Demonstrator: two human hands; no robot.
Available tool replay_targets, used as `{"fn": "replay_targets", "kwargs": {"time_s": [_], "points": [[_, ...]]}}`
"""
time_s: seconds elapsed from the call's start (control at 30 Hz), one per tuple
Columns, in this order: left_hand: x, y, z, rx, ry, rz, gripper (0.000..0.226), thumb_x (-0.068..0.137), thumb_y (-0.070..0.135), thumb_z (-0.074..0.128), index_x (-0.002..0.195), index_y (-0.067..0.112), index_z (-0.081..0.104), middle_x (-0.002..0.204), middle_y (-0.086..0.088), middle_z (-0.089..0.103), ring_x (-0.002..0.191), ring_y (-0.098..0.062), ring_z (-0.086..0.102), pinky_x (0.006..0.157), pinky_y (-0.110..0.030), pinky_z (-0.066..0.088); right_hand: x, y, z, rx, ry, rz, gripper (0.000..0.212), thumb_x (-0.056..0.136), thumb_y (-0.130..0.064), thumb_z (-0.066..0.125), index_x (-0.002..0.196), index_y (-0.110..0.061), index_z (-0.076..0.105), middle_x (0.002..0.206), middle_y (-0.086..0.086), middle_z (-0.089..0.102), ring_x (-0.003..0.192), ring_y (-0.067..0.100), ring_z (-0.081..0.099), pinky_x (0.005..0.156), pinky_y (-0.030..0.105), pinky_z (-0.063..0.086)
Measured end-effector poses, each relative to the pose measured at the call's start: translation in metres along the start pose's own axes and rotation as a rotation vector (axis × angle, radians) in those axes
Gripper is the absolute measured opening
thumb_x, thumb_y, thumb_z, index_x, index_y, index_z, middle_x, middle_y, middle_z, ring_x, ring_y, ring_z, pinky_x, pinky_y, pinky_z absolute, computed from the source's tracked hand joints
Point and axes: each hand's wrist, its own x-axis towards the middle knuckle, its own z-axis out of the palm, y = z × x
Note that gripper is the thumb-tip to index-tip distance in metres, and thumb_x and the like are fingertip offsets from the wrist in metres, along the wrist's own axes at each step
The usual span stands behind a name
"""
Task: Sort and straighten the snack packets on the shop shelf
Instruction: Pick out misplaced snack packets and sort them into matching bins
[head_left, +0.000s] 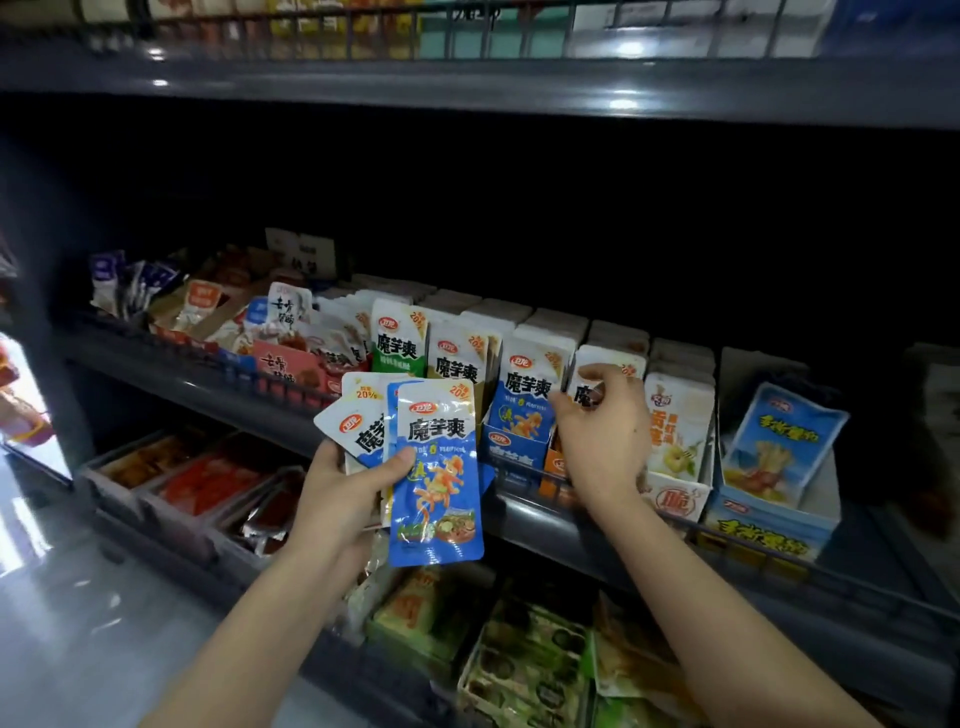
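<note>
My left hand (347, 491) holds a fan of blue and white snack packets (435, 467) in front of the middle shelf (270, 402). My right hand (602, 431) reaches into the row of upright packets, fingers pinched on the top of a white packet (592, 387) in an orange box. To its left stand a blue box of matching blue packets (524, 410), then gold (457, 358) and green (397, 338) packet rows. To its right stands a row of yellow packets (678, 421).
A blue display box with a leaning blue packet (779, 447) stands at the right. Loose mixed packets (270, 322) fill the shelf's left end. The lower shelf holds trays of red packets (208, 483) and green packets (524, 665). Another shelf (467, 83) hangs overhead.
</note>
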Motion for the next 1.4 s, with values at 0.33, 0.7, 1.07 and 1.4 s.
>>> {"fn": "replay_targets", "kwargs": {"time_s": [0.33, 0.7, 1.07, 1.4], "points": [[-0.065, 0.023, 0.014, -0.079, -0.117, 0.048, 0.036, 0.074, -0.006, 0.070, 0.099, 0.017, 0.058, 0.075, 0.003, 0.075, 0.065, -0.016, 0.072, 0.047, -0.029, 0.054, -0.061, -0.052, -0.058, 0.470, -0.620, 0.342, 0.020, 0.072, -0.023, 0.080, 0.072, -0.014, 0.062, 0.083, 0.005, 0.068, 0.068, 0.016, 0.060, 0.052, 0.028, 0.043], [-0.116, 0.041, 0.028, -0.043, -0.012, 0.028, 0.029, 0.078, -0.004, 0.068, 0.098, 0.014, 0.057, 0.086, -0.003, 0.071, 0.059, -0.014, 0.071, 0.043, -0.026, 0.052, -0.063, -0.036, -0.109, 0.630, -0.514, 0.566, 0.018, 0.074, -0.013, 0.078, 0.079, -0.015, 0.060, 0.070, 0.003, 0.067, 0.043, 0.006, 0.054, 0.033, 0.015, 0.037], [-0.062, 0.049, 0.034, 0.077, 0.013, 0.045, 0.040, 0.078, -0.002, 0.068, 0.114, 0.010, 0.054, 0.102, -0.009, 0.070, 0.085, -0.028, 0.070, 0.059, -0.038, 0.058, 0.030, -0.015, -0.059, 0.601, -0.198, 0.362, 0.011, 0.082, -0.013, 0.071, 0.082, -0.013, 0.060, 0.077, 0.000, 0.069, 0.075, 0.017, 0.068, 0.064, 0.038, 0.059], [-0.011, 0.043, 0.034, 0.063, -0.067, 0.061, 0.039, 0.078, -0.002, 0.068, 0.113, 0.012, 0.055, 0.105, -0.011, 0.070, 0.091, -0.032, 0.069, 0.071, -0.047, 0.057, 0.036, -0.006, -0.005, 0.145, -0.198, -0.041, 0.012, 0.082, -0.028, 0.070, 0.082, -0.018, 0.064, 0.073, -0.006, 0.067, 0.069, 0.014, 0.061, 0.060, 0.029, 0.047]]}}
